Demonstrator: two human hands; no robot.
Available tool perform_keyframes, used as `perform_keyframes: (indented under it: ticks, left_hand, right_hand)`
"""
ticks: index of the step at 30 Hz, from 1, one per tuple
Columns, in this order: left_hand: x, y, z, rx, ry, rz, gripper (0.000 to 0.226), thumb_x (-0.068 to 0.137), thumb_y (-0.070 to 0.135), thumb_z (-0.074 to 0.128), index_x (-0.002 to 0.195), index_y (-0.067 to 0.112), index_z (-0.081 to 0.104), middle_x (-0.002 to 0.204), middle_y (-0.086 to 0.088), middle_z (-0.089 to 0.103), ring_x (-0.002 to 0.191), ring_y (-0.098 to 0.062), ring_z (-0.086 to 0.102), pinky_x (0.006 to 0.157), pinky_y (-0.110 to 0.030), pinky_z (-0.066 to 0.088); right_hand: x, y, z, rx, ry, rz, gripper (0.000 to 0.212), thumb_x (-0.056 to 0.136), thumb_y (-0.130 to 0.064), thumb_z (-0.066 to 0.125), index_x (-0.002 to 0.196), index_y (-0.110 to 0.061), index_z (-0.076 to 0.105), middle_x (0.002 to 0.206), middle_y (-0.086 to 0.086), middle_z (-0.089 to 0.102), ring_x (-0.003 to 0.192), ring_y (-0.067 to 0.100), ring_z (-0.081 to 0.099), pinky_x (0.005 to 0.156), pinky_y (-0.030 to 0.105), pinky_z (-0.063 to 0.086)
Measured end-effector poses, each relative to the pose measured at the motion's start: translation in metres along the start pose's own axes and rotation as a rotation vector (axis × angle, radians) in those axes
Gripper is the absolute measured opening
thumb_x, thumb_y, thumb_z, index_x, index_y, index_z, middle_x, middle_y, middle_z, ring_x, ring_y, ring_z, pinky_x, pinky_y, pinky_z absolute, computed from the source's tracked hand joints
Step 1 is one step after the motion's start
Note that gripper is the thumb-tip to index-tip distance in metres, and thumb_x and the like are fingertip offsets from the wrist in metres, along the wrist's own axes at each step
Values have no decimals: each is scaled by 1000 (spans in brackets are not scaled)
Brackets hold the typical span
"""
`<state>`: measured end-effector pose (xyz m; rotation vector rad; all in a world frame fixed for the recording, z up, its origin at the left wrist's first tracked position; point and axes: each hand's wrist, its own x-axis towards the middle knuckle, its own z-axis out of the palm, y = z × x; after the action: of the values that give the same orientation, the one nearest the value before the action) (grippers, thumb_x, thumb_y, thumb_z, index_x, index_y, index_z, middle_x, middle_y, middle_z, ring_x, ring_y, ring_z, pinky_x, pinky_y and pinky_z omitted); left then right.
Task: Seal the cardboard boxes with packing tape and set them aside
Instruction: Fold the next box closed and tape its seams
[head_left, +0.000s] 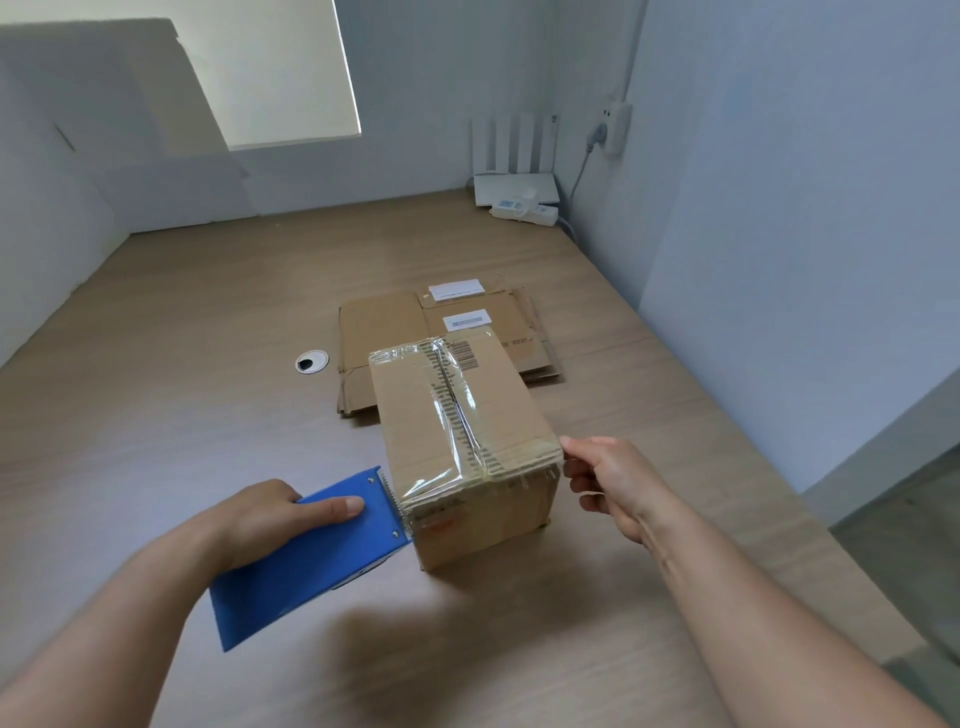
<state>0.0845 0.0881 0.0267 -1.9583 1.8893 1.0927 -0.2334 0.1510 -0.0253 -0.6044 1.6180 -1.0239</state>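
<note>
A closed cardboard box (462, 447) stands on the wooden table (182, 338), with clear tape along its top seam and over both top end edges. My left hand (280, 512) grips a blue tape dispenser (311, 561), whose toothed front edge meets the box's near left corner. My right hand (610, 480) is at the box's near right top corner, thumb touching the taped edge, the other fingers loosely curled beside the box's right side.
Several flattened cardboard boxes (384, 327) with white labels lie stacked just behind the box. A round cable hole (311, 361) sits to their left. A white router (514, 176) and power strip (524, 212) occupy the far right corner. White walls enclose the table.
</note>
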Motion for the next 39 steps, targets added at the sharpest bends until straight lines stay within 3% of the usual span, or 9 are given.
perform_keyframes:
  ticks: [4,7,10,16,25,29,32,34,39]
  left_hand:
    - [-2,1,1,-6,6,3,79,45,84,50,77,15,71,77,-2,71,71,-18,66,63,-27,40]
    - [-3,1,1,14,25,0,81,46,85,48,78,15,71,80,-3,71,73,-18,66,64,-28,40]
    - [-6,3,1,15,22,-11,85,49,91,54,81,14,71,83,-4,70,76,-19,66,65,-29,40]
    - [-21,-8,-17,46,70,-90,83,52,89,52,79,12,68,81,-5,68,71,-18,62,62,-29,36]
    - [-14,32,5,285,254,-188,52,80,74,47,78,22,52,92,1,57,89,-20,57,76,-31,43]
    - [-24,-3,44,838,265,-188,34,92,49,47,106,23,65,106,5,63,103,-17,61,79,-27,48]
    - [-19,-31,63,546,311,-213,42,93,59,36,89,22,55,82,5,57,82,-16,60,68,-26,42]
    - [-11,-34,69,469,376,-227,45,93,61,33,100,19,49,83,4,55,77,-18,56,67,-28,41]
    - [4,-35,89,412,408,-133,34,97,39,34,113,12,45,95,-5,51,92,-27,61,76,-32,47]
  right_hand:
    - [3,20,-7,-419,262,24,30,89,-34,58,113,-16,53,105,6,61,89,23,57,65,29,42]
    - [-6,20,-3,-444,455,-260,21,93,-34,55,87,-14,56,84,0,60,85,25,57,67,31,39]
    - [-17,7,17,-543,399,-432,30,89,-46,58,81,-18,56,82,-5,57,78,15,53,66,31,39]
    - [-10,5,24,-470,334,-415,22,90,-33,62,80,-13,58,79,-2,61,79,19,55,66,31,40]
    - [-11,3,32,-651,459,-472,24,90,-33,60,74,-16,53,76,-4,55,84,23,49,85,40,39]
    - [-12,8,31,-588,415,-491,23,91,-30,59,77,-12,55,77,-1,56,79,25,52,69,34,38]
    - [-10,5,27,-602,391,-500,23,92,-32,58,79,-12,56,80,0,57,76,21,50,60,30,31]
    - [-9,5,28,-617,381,-482,23,91,-33,58,81,-12,56,83,2,59,77,21,50,60,30,31]
    - [-9,8,37,-623,400,-487,24,93,-36,55,99,-13,58,99,7,64,89,25,55,69,31,38]
